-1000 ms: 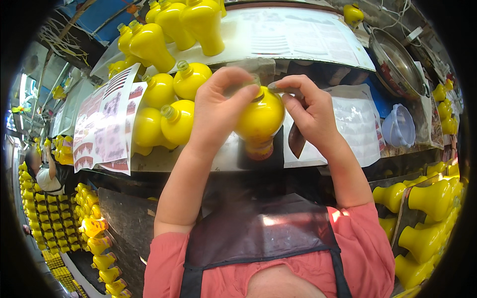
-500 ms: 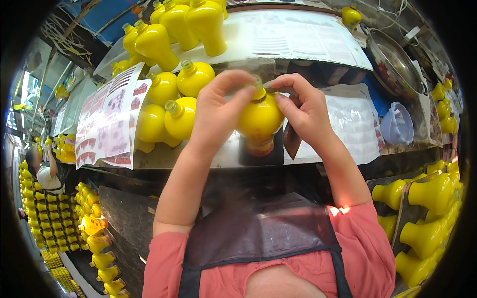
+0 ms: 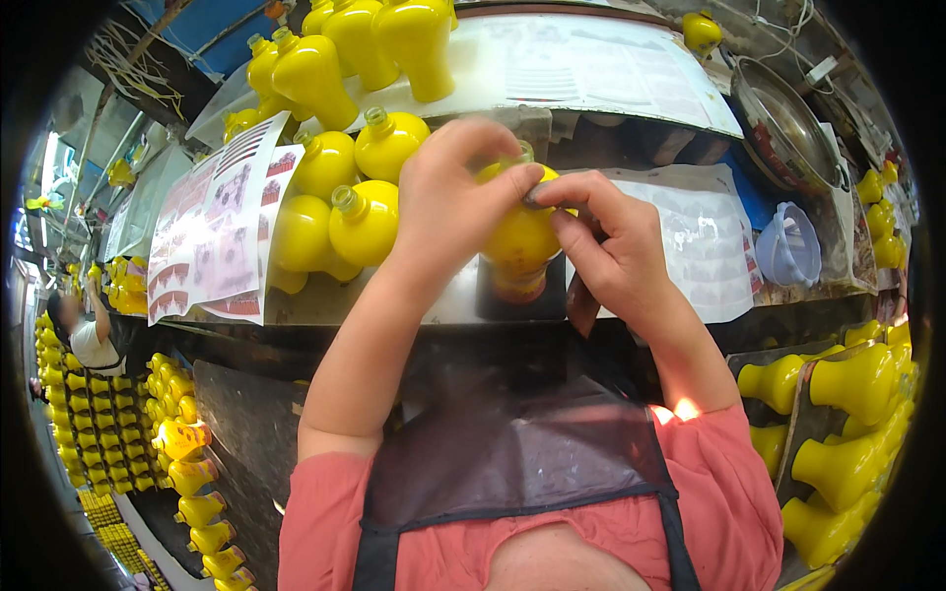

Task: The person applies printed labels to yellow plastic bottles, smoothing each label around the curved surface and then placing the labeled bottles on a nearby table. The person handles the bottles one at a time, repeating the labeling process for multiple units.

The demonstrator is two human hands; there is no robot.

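Nearest the camera, a dark apron (image 3: pixel 512 463) lies over red sleeves, and both forearms rise from six o'clock toward the middle of the view. At the centre the left hand (image 3: pixel 448 202) wraps a yellow bottle (image 3: pixel 519 239) from its nine o'clock side, its grip clenched around the body with the thumb laid across the shoulder. The right hand (image 3: pixel 611 246) comes in from three o'clock; its grip pinches a small piece against the bottle's upper side, fingertips (image 3: pixel 540 189) touching the left thumb. What that piece is cannot be told. The bottle stands upright on a dark stand (image 3: pixel 517 295) at the near edge of the surface (image 3: pixel 325 305).

At nine to ten o'clock of the hands, loose yellow bottles (image 3: pixel 340 197) lie heaped on the surface, just beside a printed sheet (image 3: pixel 212 241). At three o'clock lie a clear plastic sheet (image 3: pixel 705 246) and a pale blue cup (image 3: pixel 788 246). Further yellow bottles (image 3: pixel 847 424) fill racks at four o'clock, and rows of them (image 3: pixel 69 424) run at eight o'clock, where another person (image 3: pixel 89 335) stands.

Farthest off, at twelve o'clock, upturned bottles (image 3: pixel 379 39) rest on a white board (image 3: pixel 591 74), with a metal pan (image 3: pixel 783 128) at two o'clock.
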